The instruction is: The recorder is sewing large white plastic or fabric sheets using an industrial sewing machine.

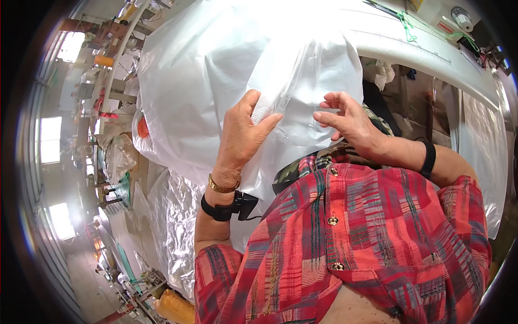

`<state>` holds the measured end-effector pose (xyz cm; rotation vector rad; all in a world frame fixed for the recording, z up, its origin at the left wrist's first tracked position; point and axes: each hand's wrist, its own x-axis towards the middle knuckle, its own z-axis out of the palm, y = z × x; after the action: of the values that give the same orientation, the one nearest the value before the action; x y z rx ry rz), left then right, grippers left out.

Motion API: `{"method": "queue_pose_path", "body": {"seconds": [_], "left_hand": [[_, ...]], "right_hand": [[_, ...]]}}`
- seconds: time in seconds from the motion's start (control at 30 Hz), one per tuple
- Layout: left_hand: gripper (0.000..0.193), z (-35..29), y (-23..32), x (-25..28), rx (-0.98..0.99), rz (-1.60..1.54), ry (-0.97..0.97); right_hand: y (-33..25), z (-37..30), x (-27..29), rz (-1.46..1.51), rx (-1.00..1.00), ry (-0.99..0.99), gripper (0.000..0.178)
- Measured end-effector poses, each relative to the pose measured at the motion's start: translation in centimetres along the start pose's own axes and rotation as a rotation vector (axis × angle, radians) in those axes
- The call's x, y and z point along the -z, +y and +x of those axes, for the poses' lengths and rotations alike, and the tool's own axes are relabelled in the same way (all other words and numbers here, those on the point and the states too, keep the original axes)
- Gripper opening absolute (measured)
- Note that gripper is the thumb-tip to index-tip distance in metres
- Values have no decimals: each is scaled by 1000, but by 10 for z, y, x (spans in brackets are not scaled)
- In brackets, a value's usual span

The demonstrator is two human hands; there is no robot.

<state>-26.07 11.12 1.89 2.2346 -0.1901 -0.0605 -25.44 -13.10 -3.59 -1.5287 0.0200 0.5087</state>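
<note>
A large translucent white plastic sheet [194,86] spreads from my lap up over the table, wrinkled and bright with glare. My left hand [241,129] is closed on a folded edge of it, thumb on top; the other fingers are mostly hidden. A finely textured white strip [263,109] of the sheet runs between its thumb and forefinger. Just above the sheet, right of the left hand, hovers my right hand [353,125], fingers apart and slightly bent, with nothing in it.
A white table edge with ruler-like markings [399,43] curves along the upper right, with green string [406,26] on it. Clear plastic [480,146] hangs at the right. Crinkled clear film [181,232] lies at the lower left. Sewing machines and an orange thread spool [104,61] stand far left.
</note>
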Motion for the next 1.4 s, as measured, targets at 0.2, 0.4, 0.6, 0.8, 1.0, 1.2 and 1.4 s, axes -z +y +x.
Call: {"method": "queue_pose_path", "body": {"seconds": [0.2,0.4,0.6,0.8,1.0,1.2,1.4], "left_hand": [[26,3,6,8,-76,-23,77],[15,14,59,26,-96,-62,108],[19,8,56,5,-51,-253,-87],[13,-12,15,-34,131,-661,-229],[15,-12,9,-41,103,-479,-238],[23,-15,18,-38,142,-517,-132],[21,-7,18,-35,171,-480,-168]], "right_hand": [[-1,19,-7,16,-283,-208,51],[-20,-3,-3,24,43,-237,23],[-52,-28,-11,10,253,-211,20],[-44,-22,-16,-726,544,-323,23],[-40,-25,-23,-824,773,-220,17],[-41,-23,-27,-899,842,-394,19],[-42,-20,-20,-975,851,-519,17]]}}
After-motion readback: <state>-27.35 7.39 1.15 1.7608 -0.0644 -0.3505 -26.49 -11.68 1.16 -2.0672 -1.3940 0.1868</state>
